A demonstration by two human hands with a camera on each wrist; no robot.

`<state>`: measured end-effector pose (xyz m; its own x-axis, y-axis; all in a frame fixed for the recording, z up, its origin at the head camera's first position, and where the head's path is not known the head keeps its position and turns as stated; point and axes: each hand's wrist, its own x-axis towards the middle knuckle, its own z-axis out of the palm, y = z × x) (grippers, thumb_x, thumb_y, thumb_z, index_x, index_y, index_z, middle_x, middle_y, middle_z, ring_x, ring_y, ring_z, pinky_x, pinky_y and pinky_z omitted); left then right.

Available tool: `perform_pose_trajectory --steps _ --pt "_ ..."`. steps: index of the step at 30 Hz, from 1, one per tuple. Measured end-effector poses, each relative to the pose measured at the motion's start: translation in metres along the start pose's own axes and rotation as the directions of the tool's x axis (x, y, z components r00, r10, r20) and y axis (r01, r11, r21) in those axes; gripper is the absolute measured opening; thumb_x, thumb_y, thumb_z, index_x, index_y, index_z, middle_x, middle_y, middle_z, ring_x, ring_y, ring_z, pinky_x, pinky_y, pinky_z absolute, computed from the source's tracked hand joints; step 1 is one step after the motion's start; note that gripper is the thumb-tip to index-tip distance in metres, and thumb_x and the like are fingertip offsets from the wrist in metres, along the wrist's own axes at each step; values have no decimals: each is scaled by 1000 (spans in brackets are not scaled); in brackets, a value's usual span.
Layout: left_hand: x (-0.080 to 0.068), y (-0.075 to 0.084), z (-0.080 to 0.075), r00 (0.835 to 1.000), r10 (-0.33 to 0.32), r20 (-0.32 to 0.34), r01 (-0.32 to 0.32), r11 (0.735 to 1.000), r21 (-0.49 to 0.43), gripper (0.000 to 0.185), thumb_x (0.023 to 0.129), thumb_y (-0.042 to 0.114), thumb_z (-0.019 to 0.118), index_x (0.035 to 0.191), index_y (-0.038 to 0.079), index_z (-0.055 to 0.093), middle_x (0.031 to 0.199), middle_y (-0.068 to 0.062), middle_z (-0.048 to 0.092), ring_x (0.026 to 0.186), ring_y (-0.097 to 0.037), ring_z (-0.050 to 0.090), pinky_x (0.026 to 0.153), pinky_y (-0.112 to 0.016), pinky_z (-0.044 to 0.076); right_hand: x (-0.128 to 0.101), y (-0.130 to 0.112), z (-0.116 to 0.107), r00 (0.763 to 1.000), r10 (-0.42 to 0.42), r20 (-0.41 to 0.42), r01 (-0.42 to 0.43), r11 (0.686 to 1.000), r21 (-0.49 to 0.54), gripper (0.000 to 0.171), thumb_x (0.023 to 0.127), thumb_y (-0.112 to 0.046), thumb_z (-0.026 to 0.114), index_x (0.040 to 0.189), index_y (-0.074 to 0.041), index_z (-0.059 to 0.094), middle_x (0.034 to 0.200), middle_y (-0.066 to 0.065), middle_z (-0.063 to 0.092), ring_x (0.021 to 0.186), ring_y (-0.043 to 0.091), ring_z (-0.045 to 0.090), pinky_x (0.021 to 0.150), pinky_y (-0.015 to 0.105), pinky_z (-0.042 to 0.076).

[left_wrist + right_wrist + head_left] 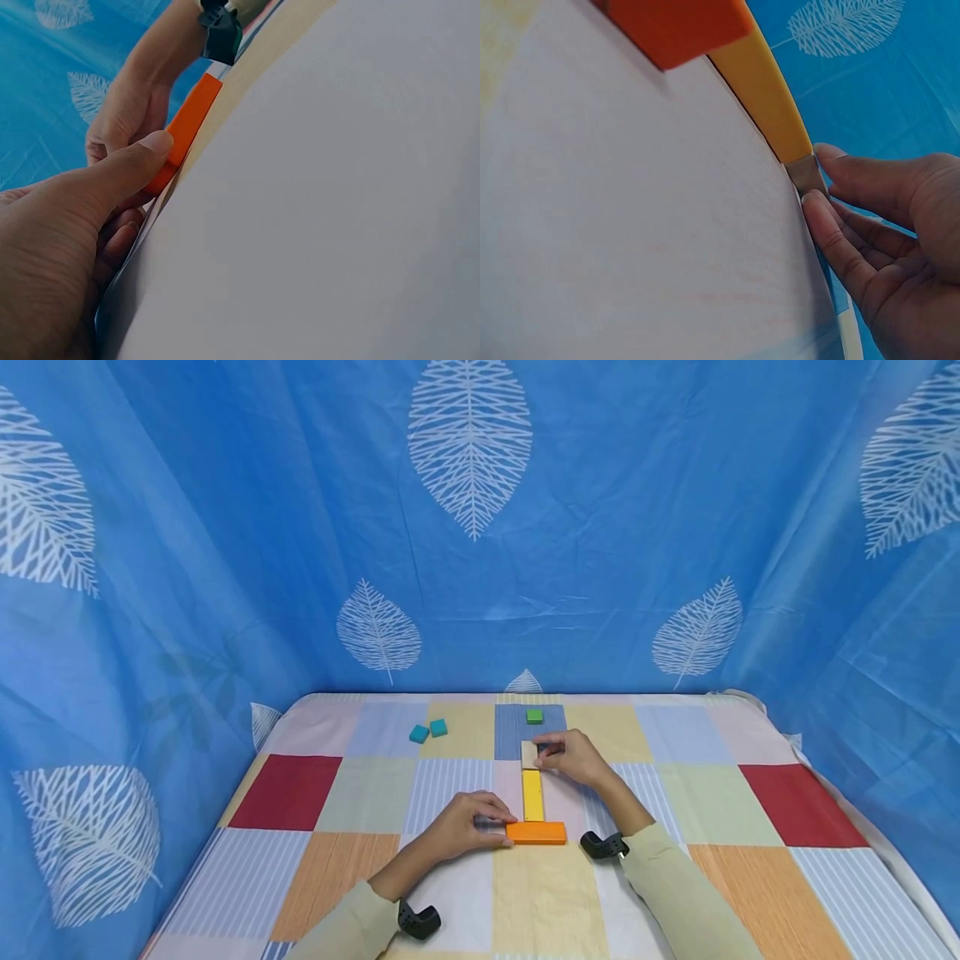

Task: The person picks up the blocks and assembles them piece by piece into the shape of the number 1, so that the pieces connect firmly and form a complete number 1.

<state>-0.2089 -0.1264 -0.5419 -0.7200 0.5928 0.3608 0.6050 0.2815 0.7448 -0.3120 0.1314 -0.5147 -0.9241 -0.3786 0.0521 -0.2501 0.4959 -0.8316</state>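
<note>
In the head view, an orange block (536, 833) lies crosswise on the patchwork cloth. My left hand (457, 827) pinches its left end, with the thumb (155, 144) on the near side. A long yellow block (532, 795) extends away from the orange one, its near end against or very close to it. Beyond the yellow block, in line with it, lies a beige block (528, 755). My right hand (573, 758) pinches this beige block from the right between thumb and fingers; the right wrist view shows it end to end with the yellow block (761, 82).
A small green block (534, 717) sits farther back, past the beige one. Two teal blocks (419, 734) (438, 727) lie at the back left. Blue curtain (480, 610) with white leaf prints hangs behind and on both sides of the cloth-covered surface (540, 902).
</note>
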Motion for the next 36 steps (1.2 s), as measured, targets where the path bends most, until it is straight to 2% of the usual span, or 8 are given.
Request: perform_pose_trajectory --steps 9,18,25,28,32,34,36 --pt "-3 -2 3 999 -35 -2 35 999 -4 28 82 25 86 108 15 81 102 7 73 97 -10 65 90 -28 52 -1 1 1 1000 -19 0 19 1000 10 35 87 -5 78 122 0 73 83 3 72 75 16 63 66 26 48" --pt "-1 -2 2 1000 -7 -8 7 1000 1 27 83 23 86 108 13 81 102 5 73 97 -9 65 89 -28 53 1 4 0 999 -46 2 46 999 0 33 90 -8 77 122 -1 73 85 3 73 77 17 62 69 27 50" --pt "-1 -1 1 1000 -23 -2 23 1000 -1 28 83 24 86 108 14 81 102 7 73 98 -8 64 90 -29 53 0 4 -1 999 -50 3 50 999 1 32 91 -11 77 121 -1 73 88 3 74 78 15 63 69 26 51" --pt "-1 -2 2 1000 -30 -5 30 1000 -2 28 83 25 86 109 15 81 102 8 72 98 -8 64 90 -29 53 0 3 -2 998 -56 -1 56 998 -13 32 91 -13 77 121 -1 73 92 6 75 81 16 65 72 28 51" --pt "-1 -2 2 1000 -23 -3 23 1000 -8 29 83 25 86 109 15 81 102 8 73 99 -9 65 90 -29 53 1 1 -3 999 -46 -2 46 999 -30 33 91 -16 77 121 -3 74 105 10 75 89 18 68 77 30 53" --pt "-1 -2 2 1000 -13 -2 13 1000 -10 28 83 24 86 109 14 81 103 7 73 99 -10 65 90 -29 53 3 -1 -3 999 -43 2 43 999 -30 33 92 -17 76 122 -3 73 109 12 74 89 18 69 76 31 54" --pt "-1 -2 1 1000 -6 -6 6 1000 -10 28 83 23 86 109 14 81 102 6 73 98 -10 65 89 -29 53 6 -4 -3 999 -45 16 46 999 -19 34 92 -17 75 122 -1 73 107 12 75 85 18 69 72 31 55"
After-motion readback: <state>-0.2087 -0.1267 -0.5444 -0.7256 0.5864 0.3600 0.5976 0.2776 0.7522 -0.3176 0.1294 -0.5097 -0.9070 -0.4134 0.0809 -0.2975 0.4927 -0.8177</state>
